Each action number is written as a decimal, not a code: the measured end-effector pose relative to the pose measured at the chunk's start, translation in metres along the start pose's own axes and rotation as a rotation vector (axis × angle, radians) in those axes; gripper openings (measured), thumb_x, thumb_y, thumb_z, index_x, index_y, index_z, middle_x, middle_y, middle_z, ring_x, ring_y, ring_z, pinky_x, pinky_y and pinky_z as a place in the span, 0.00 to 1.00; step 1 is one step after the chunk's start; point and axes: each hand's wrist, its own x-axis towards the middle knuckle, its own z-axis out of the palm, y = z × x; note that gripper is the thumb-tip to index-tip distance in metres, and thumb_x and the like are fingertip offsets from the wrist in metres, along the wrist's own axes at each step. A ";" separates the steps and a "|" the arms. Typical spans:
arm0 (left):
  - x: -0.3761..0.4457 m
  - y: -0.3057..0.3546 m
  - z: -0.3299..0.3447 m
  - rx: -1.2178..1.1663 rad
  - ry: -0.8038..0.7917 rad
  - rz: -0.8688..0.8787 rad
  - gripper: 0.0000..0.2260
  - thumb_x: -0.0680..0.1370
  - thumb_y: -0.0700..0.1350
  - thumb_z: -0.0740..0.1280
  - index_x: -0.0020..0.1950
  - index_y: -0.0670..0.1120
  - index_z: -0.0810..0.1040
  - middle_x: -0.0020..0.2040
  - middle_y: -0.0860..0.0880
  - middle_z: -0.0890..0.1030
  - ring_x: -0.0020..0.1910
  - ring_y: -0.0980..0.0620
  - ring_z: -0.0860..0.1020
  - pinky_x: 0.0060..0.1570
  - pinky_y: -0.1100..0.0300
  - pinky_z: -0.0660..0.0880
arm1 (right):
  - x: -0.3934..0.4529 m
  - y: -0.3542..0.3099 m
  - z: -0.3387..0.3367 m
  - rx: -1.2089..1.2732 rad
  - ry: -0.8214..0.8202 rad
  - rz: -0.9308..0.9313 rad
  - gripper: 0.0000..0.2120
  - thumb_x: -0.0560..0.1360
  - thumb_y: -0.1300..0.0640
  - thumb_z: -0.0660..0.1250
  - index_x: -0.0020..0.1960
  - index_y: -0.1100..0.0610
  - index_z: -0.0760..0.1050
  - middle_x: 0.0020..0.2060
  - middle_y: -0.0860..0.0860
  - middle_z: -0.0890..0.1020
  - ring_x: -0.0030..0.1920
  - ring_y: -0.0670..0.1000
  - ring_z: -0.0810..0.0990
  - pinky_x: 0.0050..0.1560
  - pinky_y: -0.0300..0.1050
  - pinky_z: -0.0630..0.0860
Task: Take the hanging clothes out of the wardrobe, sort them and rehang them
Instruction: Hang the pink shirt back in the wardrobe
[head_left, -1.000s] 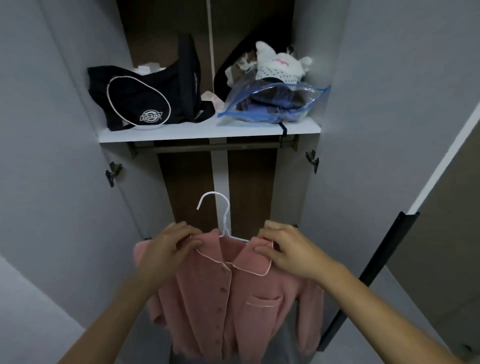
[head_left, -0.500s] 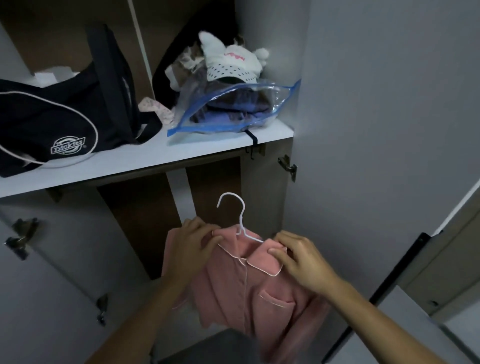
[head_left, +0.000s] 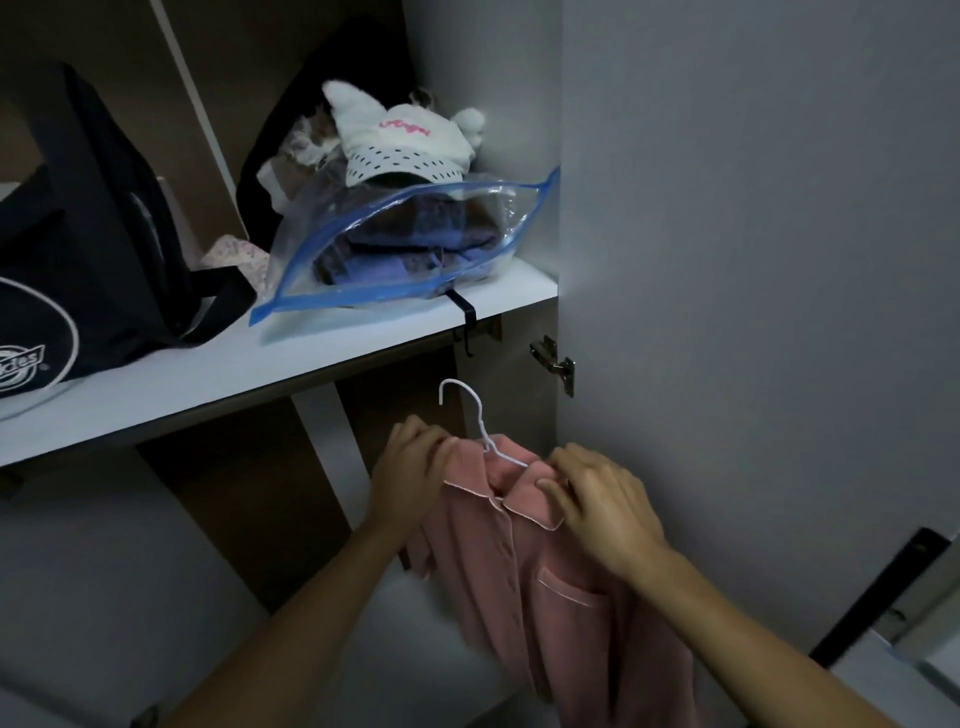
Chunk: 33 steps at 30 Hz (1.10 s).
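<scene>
Left hand (head_left: 410, 467) and right hand (head_left: 597, 499) gripping soft pink shirt (head_left: 524, 571) shoulders (piped collar) on thin white wire hanger (head_left: 480, 423), frame centre.

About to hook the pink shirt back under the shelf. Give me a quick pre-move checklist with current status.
1. Left hand grips the pink shirt at its shoulder: ok.
2. Right hand pinches the collar: ok.
3. White hanger hook free and upright above the collar: ok.
4. Hook on the rail: not ok, it hangs below the shelf.
5. Rail position: cannot tell, hidden behind the shelf edge.
6. Black hook under the shelf near the path: ok, apart from the hanger.
</scene>
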 end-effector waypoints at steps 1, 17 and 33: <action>0.009 -0.005 0.008 -0.009 -0.005 0.024 0.13 0.83 0.54 0.61 0.50 0.49 0.82 0.48 0.53 0.73 0.50 0.51 0.73 0.47 0.48 0.76 | 0.005 0.003 0.009 -0.007 0.007 0.010 0.08 0.83 0.45 0.63 0.51 0.49 0.71 0.47 0.46 0.76 0.48 0.54 0.79 0.40 0.53 0.75; 0.094 -0.124 0.096 -0.071 -0.207 -0.088 0.33 0.82 0.65 0.58 0.84 0.55 0.55 0.77 0.47 0.67 0.74 0.40 0.67 0.67 0.40 0.72 | 0.137 -0.001 0.119 -0.010 0.147 0.156 0.10 0.81 0.51 0.67 0.46 0.50 0.67 0.46 0.50 0.77 0.47 0.62 0.80 0.39 0.51 0.68; 0.146 -0.142 0.136 -0.070 -0.396 -0.211 0.41 0.77 0.73 0.61 0.85 0.56 0.54 0.82 0.48 0.63 0.80 0.43 0.63 0.74 0.43 0.66 | 0.207 0.022 0.173 0.029 0.139 0.297 0.07 0.82 0.54 0.67 0.47 0.53 0.70 0.46 0.55 0.80 0.48 0.62 0.80 0.43 0.50 0.69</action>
